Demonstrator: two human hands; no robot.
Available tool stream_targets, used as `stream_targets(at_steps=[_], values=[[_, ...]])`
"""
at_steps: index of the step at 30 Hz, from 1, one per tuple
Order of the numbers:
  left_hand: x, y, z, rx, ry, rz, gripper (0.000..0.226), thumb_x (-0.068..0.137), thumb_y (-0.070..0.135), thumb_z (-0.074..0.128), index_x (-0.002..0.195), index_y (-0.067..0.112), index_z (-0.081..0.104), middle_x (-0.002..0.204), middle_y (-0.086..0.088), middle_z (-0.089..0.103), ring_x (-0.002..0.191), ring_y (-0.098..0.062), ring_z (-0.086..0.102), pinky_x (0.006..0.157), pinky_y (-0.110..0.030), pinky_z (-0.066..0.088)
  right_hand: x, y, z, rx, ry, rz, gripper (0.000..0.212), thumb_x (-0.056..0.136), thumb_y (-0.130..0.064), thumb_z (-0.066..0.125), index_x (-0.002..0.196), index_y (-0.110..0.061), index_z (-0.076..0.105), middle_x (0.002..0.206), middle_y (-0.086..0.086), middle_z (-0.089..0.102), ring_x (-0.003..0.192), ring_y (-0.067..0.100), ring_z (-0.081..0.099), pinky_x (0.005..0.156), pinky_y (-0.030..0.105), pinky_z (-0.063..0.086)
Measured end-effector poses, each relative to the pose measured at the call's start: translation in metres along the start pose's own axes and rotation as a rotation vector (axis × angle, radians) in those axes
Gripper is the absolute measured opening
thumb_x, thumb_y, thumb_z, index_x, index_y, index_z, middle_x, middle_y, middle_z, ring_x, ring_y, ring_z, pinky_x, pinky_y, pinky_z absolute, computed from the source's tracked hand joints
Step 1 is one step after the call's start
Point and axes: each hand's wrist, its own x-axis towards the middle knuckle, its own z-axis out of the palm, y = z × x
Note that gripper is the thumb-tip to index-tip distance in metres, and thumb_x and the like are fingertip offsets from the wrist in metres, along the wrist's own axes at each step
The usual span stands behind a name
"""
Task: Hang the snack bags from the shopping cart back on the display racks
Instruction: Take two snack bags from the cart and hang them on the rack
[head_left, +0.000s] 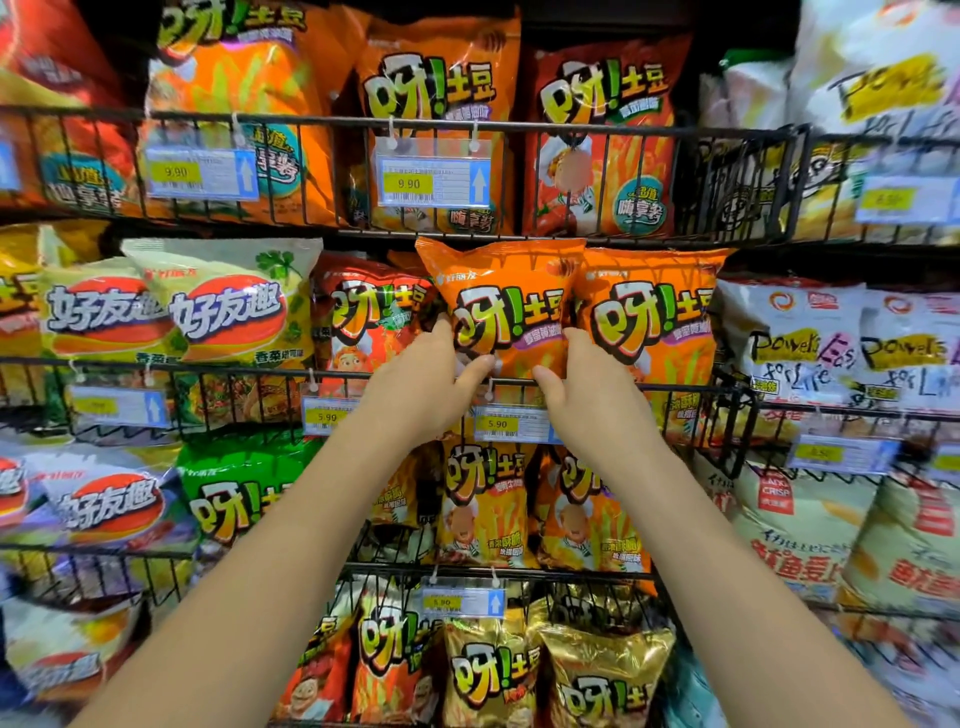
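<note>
1. The orange bag (506, 306) is held upright in the middle tier of the rack. Its lower end dips behind the front rail (685, 388), and its top reaches almost to the tier above.
2. The left hand (428, 382) grips the bag's lower corner at 8 o'clock. The thumb lies across the front and the other fingers, pressed together, wrap the side edge.
3. The right hand (584, 387) grips the opposite corner at 4 o'clock. The thumb is on the front and the closed fingers are slipped between this bag and its neighbour.
4. At 3 o'clock a twin bag (652, 322) stands touching the held one, partly behind it.
5. At 9 o'clock a red bag (371, 322) stands just beside it, partly overlapped by its edge.
6. At 6 o'clock a 5.90 tag (511, 423) hangs from the rail between the wrists.
7. Further down at 6 o'clock, yellow bags (483, 512) fill the next tier, with gold bags (597, 675) below them.
8. At 12 o'clock, large orange bags (441, 98) sit behind the top tier's 9.90 tag (434, 182).
9. Well off at 9 o'clock lie pale bags (228, 306) printed with a green herb.
10. At 8 o'clock there is a green bag (234, 499).
11. Far out at 3 o'clock stand white bags (810, 338) with scrawled black lettering.
</note>
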Motion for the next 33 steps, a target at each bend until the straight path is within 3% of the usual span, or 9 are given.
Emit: stream_targets(at_steps=[2, 4, 9, 14, 21, 26, 29, 33], values=[[-0.009, 0.003, -0.004, 0.046, 0.029, 0.009, 0.092, 0.098, 0.070, 0.039, 0.161, 0.008, 0.016, 0.151, -0.015, 0.048, 0.131, -0.032, 0.054, 0.096, -0.048, 0.055, -0.004, 0.004, -0.007, 0.024, -0.018, -0.040, 0.054, 0.103, -0.038, 0.058, 0.147, -0.014, 0.040, 0.136, 0.004, 0.058, 0.120, 0.025, 0.060, 0.087, 0.036, 0.052], [-0.024, 0.005, -0.008, 0.100, 0.068, 0.046, 0.088, 0.099, 0.065, 0.043, 0.161, 0.009, 0.017, 0.155, -0.013, 0.043, 0.139, -0.030, 0.046, 0.102, -0.044, 0.049, -0.012, 0.010, -0.016, 0.004, -0.028, -0.102, 0.051, 0.102, -0.040, 0.059, 0.145, -0.019, 0.044, 0.137, 0.000, 0.056, 0.125, 0.021, 0.055, 0.091, 0.033, 0.049], [-0.057, 0.015, -0.002, 0.171, 0.181, 0.229, 0.074, 0.096, 0.051, 0.061, 0.155, 0.011, 0.038, 0.147, -0.012, 0.048, 0.135, -0.033, 0.048, 0.105, -0.047, 0.048, -0.044, 0.032, -0.038, -0.247, -0.021, -0.206, 0.066, 0.098, -0.043, 0.063, 0.156, -0.023, 0.038, 0.155, 0.004, 0.042, 0.143, 0.025, 0.038, 0.114, 0.042, 0.038], [-0.070, 0.041, 0.031, 0.251, 0.089, 0.409, 0.072, 0.090, 0.048, 0.072, 0.151, 0.017, 0.048, 0.148, -0.017, 0.049, 0.136, -0.038, 0.048, 0.106, -0.052, 0.046, -0.085, 0.060, -0.052, -0.450, -0.002, -0.145, 0.071, 0.086, -0.041, 0.080, 0.149, -0.022, 0.052, 0.153, 0.017, 0.047, 0.142, 0.038, 0.043, 0.114, 0.054, 0.038], [-0.093, 0.101, 0.091, 0.124, -0.094, 0.599, 0.070, 0.092, 0.049, 0.068, 0.154, 0.026, 0.043, 0.156, -0.013, 0.041, 0.147, -0.034, 0.035, 0.116, -0.049, 0.037, -0.157, 0.111, -0.061, -0.512, -0.011, 0.063, 0.070, 0.077, -0.041, 0.087, 0.139, -0.021, 0.062, 0.146, 0.021, 0.054, 0.133, 0.045, 0.053, 0.105, 0.065, 0.046], [-0.120, 0.147, 0.146, -0.081, -0.371, 0.755, 0.076, 0.092, 0.053, 0.067, 0.157, 0.034, 0.033, 0.162, -0.005, 0.025, 0.151, -0.028, 0.019, 0.120, -0.044, 0.027, -0.227, 0.148, -0.080, -0.519, -0.022, 0.331, 0.069, 0.085, -0.045, 0.080, 0.146, -0.024, 0.055, 0.149, 0.017, 0.051, 0.132, 0.040, 0.051, 0.107, 0.054, 0.046], [-0.146, 0.187, 0.176, -0.158, -0.519, 0.863, 0.078, 0.090, 0.053, 0.070, 0.157, 0.036, 0.032, 0.162, -0.005, 0.023, 0.150, -0.028, 0.018, 0.122, -0.042, 0.025, -0.282, 0.173, -0.102, -0.517, -0.021, 0.482, 0.069, 0.079, -0.040, 0.084, 0.141, -0.020, 0.060, 0.140, 0.020, 0.058, 0.123, 0.041, 0.059, 0.099, 0.054, 0.052], [-0.192, 0.262, 0.197, -0.255, -0.629, 0.980, 0.075, 0.090, 0.048, 0.073, 0.155, 0.034, 0.038, 0.165, -0.005, 0.022, 0.151, -0.028, 0.017, 0.121, -0.038, 0.020, -0.350, 0.196, -0.144, -0.504, -0.011, 0.649, 0.073, 0.080, -0.066, 0.057, 0.142, -0.028, 0.059, 0.144, 0.012, 0.057, 0.129, 0.034, 0.056, 0.102, 0.051, 0.050]])
